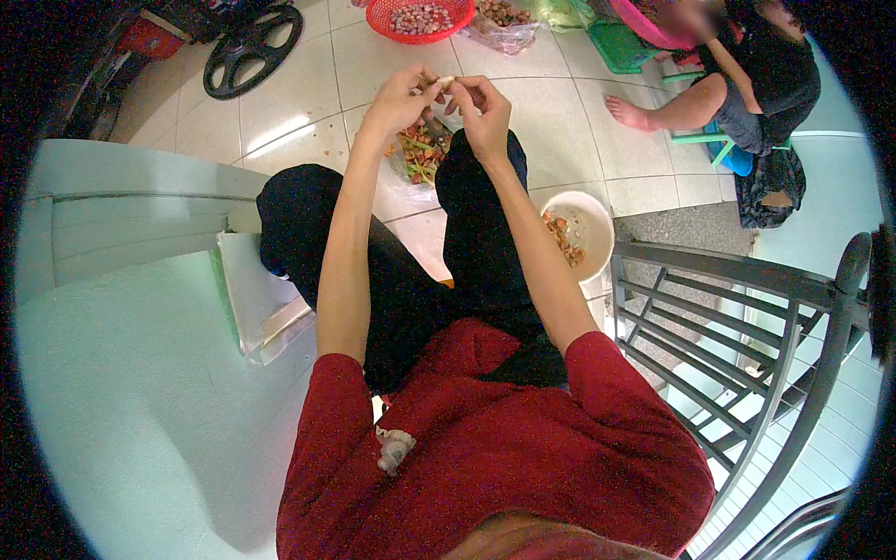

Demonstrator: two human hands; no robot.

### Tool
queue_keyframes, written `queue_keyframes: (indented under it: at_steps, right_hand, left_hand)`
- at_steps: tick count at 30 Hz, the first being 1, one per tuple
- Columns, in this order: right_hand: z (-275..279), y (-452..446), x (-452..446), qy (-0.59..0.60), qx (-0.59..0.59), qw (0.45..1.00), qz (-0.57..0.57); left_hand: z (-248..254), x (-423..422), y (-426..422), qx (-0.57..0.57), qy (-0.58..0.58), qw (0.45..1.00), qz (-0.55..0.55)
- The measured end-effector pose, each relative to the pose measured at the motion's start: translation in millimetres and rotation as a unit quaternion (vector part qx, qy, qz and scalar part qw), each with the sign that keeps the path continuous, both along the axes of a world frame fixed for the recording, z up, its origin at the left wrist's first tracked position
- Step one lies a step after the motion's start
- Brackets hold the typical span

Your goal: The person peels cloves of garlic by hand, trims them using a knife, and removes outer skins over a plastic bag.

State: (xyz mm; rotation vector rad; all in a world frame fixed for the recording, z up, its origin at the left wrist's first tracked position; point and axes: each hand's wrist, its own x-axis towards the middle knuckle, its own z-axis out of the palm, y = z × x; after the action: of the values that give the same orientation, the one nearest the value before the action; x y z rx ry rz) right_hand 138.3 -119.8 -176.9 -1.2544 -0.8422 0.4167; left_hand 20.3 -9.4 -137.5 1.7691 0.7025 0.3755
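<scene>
My left hand point(408, 99) and right hand point(484, 119) pinch one small pale piece point(447, 83), perhaps a peeled clove, at twelve o'clock from me.
From them, a white bucket point(607, 241) stands at five, a bag of scraps point(419, 157) at seven, a red basket point(419, 39) beyond at eleven.

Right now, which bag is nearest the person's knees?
The clear bag between them, holding reddish and green scraps; others, like the bag beside the red basket, lie farther.
</scene>
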Motion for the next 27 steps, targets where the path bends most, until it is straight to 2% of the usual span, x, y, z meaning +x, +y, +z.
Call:
queue_keyframes:
  at_steps: [5,11,16,27]
  right_hand:
    - [-4,3,2,-0.024,-0.001,1.000,-0.010]
    - [-6,3,3,-0.016,0.002,1.000,-0.009]
    - [-4,3,2,-0.016,-0.008,1.000,-0.015]
    - [-8,3,4,-0.021,-0.005,1.000,-0.019]
  left_hand:
    - [-2,-1,0,-0.009,-0.018,1.000,-0.009]
    - [11,0,-5,-0.002,0.029,0.999,0.013]
    - [2,-1,-3,-0.017,-0.014,1.000,-0.005]
    - [2,-1,-1,-0.021,-0.001,1.000,-0.020]
